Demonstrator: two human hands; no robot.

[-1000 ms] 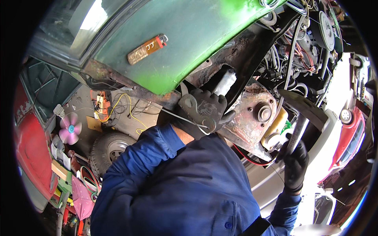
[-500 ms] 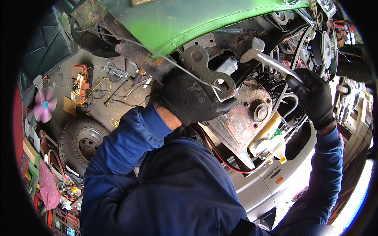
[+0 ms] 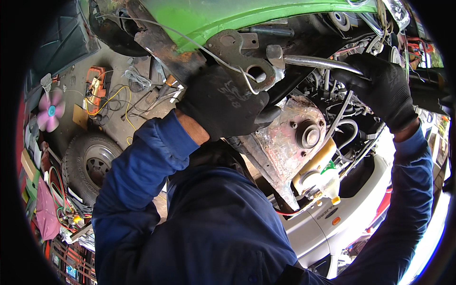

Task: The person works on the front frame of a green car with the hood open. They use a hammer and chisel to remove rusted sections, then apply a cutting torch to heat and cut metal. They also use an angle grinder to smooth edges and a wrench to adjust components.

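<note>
Across left glove (image 3: 221, 102), pale lettering (image 3: 232, 92)

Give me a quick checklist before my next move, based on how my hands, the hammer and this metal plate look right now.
1. Left hand gripping the metal plate: ok.
2. Right hand closed around the handle of the hammer: ok.
3. Black gloves on both hands: ok.
4. Pale wire clear of the plate: not ok, it crosses in front.
5. Left fingers clear behind the plate: cannot tell, they're hidden.
6. Hammer head apart from the plate: cannot tell.
</note>
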